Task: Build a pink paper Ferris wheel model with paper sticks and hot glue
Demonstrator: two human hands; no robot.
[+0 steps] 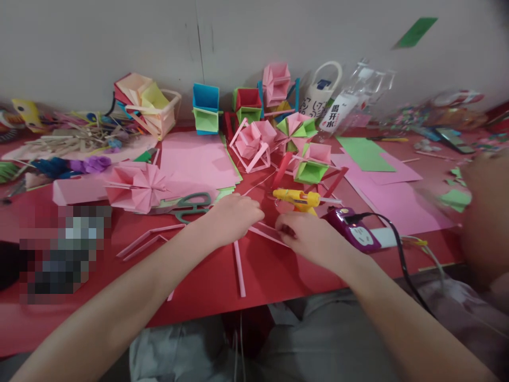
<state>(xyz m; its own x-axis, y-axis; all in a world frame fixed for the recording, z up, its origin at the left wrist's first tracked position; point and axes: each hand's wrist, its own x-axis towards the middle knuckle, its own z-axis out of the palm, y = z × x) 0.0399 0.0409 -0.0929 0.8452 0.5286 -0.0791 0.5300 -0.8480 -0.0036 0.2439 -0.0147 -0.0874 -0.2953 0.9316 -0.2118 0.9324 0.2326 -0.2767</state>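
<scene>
My left hand [237, 218] is closed, knuckles up, over the red table, its fingertips hidden beneath it. From under it a folded pink paper strip [269, 233] runs to my right hand [304, 233], whose fingers are curled around its other end. A second pink strip [239, 270] points toward the table's front edge from below the left hand. Just beyond the right hand lies a yellow glue gun [296, 198]. Green-handled scissors [193, 207] rest beside my left wrist, with bent pink strips [149, 239] nearer me.
A purple power socket [358, 233] with a black cable sits right of my right hand. Folded paper lanterns [254, 140] stand along the back. Pink sheets [194, 159] lie at left and right. Another person's arm [487, 212] is at the right edge.
</scene>
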